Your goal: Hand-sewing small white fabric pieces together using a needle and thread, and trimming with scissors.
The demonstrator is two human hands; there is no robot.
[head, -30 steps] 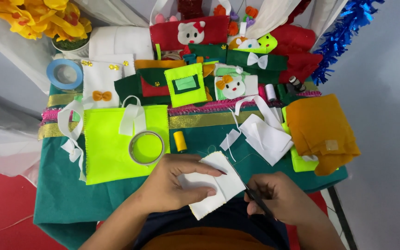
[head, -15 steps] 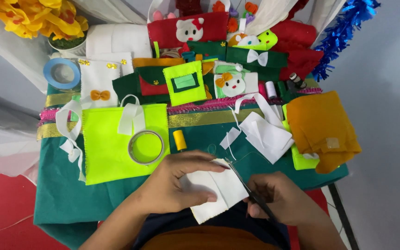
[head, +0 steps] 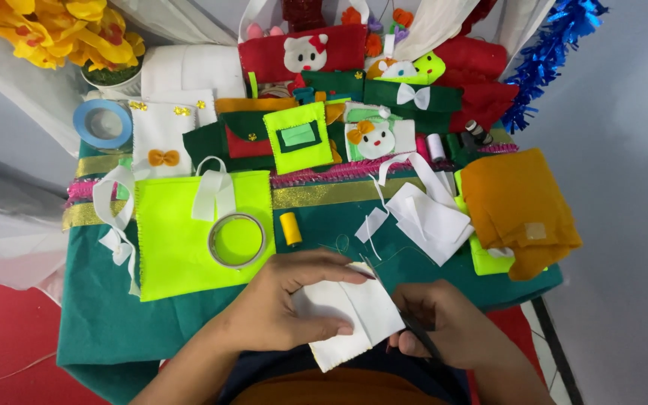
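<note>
My left hand [head: 283, 304] grips a folded piece of white felt [head: 354, 315] at the near edge of the green-covered table [head: 99, 315], thumb below and fingers across its top. My right hand [head: 444, 322] sits just right of the felt, closed around dark scissors [head: 403, 315] whose blades reach up along the felt's right edge. A thin thread loops on the cloth just beyond the felt.
A neon yellow felt bag [head: 181, 240] with a tape ring [head: 238, 240] lies to the left, a yellow thread spool [head: 290, 229] beside it. White felt scraps [head: 429, 217] and folded orange cloth [head: 519, 202] lie right. Felt pouches, a blue tape roll [head: 103, 124] and yellow flowers fill the back.
The scissors have shifted slightly up along the felt's right edge, and my left fingers have spread further over the white felt. The head view has tilted a little.
</note>
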